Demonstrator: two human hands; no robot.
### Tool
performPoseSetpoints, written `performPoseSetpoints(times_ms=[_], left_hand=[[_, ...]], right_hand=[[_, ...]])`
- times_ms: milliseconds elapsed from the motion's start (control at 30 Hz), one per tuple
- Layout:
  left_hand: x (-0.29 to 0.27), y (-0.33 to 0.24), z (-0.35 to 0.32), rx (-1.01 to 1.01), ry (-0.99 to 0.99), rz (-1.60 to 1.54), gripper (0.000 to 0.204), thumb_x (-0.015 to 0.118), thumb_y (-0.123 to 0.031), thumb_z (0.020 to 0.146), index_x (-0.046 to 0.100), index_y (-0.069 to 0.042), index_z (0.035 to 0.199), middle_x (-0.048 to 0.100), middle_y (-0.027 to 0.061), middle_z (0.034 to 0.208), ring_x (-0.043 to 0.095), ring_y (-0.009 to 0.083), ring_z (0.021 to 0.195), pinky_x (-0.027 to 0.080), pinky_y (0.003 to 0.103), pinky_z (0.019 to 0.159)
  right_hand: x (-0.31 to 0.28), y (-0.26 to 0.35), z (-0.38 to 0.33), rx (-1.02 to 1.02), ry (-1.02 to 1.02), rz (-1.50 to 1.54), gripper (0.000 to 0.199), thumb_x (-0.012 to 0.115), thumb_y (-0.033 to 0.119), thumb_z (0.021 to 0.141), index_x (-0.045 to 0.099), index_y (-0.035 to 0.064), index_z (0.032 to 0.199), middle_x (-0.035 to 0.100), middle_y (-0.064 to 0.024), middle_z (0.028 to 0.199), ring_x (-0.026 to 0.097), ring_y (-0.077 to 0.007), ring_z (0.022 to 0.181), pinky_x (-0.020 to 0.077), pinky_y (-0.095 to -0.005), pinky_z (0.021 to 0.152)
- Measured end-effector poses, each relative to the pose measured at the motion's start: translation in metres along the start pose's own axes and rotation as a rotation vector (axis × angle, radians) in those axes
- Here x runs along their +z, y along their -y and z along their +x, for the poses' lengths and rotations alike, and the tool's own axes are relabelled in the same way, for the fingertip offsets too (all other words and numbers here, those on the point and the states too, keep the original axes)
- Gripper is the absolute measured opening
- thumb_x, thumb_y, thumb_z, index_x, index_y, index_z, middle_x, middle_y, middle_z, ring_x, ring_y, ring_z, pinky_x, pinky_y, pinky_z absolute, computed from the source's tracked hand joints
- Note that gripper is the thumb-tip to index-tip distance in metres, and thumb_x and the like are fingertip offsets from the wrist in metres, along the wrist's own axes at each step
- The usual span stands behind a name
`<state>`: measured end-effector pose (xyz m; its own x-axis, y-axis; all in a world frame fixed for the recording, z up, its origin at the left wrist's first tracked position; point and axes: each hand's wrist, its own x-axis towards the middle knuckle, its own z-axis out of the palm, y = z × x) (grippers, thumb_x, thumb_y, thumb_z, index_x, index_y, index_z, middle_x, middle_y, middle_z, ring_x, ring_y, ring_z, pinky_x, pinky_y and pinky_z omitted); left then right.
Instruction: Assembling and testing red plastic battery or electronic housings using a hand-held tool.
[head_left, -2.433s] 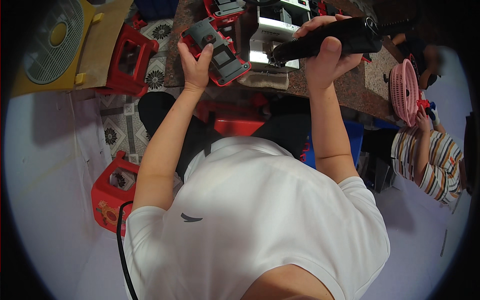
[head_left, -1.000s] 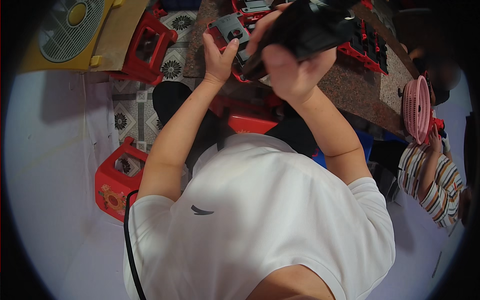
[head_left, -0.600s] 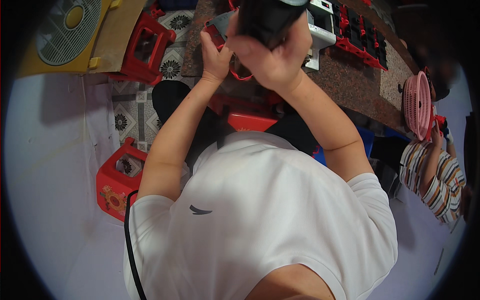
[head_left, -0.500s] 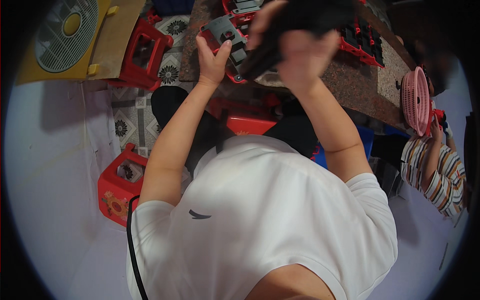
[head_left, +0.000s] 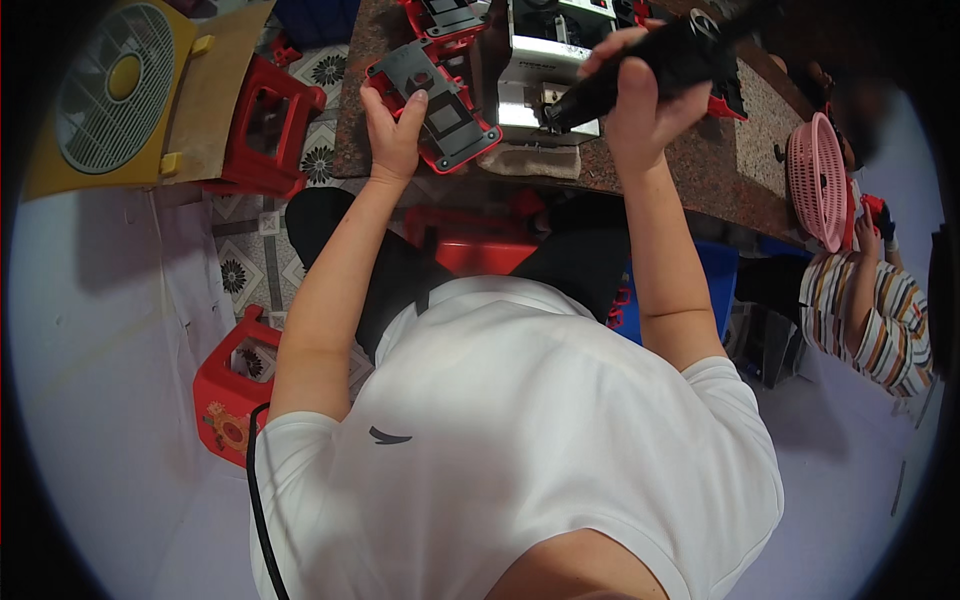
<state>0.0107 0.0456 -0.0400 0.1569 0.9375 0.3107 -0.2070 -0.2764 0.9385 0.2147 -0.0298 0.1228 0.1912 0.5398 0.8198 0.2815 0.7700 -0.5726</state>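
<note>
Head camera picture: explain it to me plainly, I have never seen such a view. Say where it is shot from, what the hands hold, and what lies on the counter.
A fisheye camera on the person's head looks straight down, so the white shirt fills the middle and edges bend. No robot here, just two bare hands. The left hand holds a red and grey plastic part at the edge of the speckled stone counter. The right hand grips a black power tool, tip toward a white and silver machine. Red stools stand below.

Red-and-grey plate (head_left: 432, 112) tilted at counter edge; black power tool (head_left: 650, 65) raised.
</note>
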Motion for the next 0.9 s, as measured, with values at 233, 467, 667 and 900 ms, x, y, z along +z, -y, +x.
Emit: performPoseSetpoints(times_ms=[233, 467, 667, 900], left_hand=[[-0.003, -0.003, 0.001, -0.038, -0.012, -0.049, 0.040, 0.065, -0.017, 0.086, 0.041, -0.002, 0.113, 0.054, 0.0106, 0.110, 0.052, 0.0179, 0.101, 0.040, 0.032, 0.093], [0.003, -0.010, 0.001, -0.068, -0.030, -0.011, 0.043, 0.065, -0.014, 0.084, 0.040, 0.000, 0.116, 0.052, 0.0130, 0.113, 0.051, 0.0212, 0.105, 0.039, 0.034, 0.095], [0.005, -0.018, 0.004, -0.127, -0.023, 0.034, 0.047, 0.065, -0.011, 0.082, 0.039, 0.001, 0.119, 0.052, 0.0151, 0.114, 0.052, 0.0247, 0.109, 0.039, 0.035, 0.096], [0.004, -0.014, 0.005, -0.100, -0.016, 0.017, 0.049, 0.065, -0.011, 0.082, 0.039, 0.002, 0.121, 0.054, 0.0152, 0.114, 0.054, 0.0239, 0.108, 0.041, 0.036, 0.095]], right_hand=[[0.031, 0.002, 0.056, 0.297, -0.069, 0.163, 0.034, 0.063, 0.036, 0.092, 0.048, 0.0054, 0.093, 0.058, -0.0054, 0.069, 0.056, -0.0123, 0.053, 0.0480, -0.0272, 0.047], [0.095, -0.035, 0.076, 0.062, -0.175, 0.084, 0.027, 0.063, 0.024, 0.093, 0.043, 0.0066, 0.094, 0.055, -0.0025, 0.068, 0.053, -0.0093, 0.056, 0.0450, -0.0240, 0.050], [0.109, -0.055, 0.079, -0.148, -0.128, 0.079, 0.028, 0.064, 0.025, 0.092, 0.043, 0.0068, 0.095, 0.053, 0.0001, 0.069, 0.051, -0.0070, 0.058, 0.0422, -0.0223, 0.052], [0.113, -0.057, 0.084, -0.073, -0.151, 0.149, 0.029, 0.064, 0.026, 0.092, 0.043, 0.0064, 0.098, 0.054, -0.0007, 0.069, 0.051, -0.0076, 0.056, 0.0434, -0.0236, 0.051]])
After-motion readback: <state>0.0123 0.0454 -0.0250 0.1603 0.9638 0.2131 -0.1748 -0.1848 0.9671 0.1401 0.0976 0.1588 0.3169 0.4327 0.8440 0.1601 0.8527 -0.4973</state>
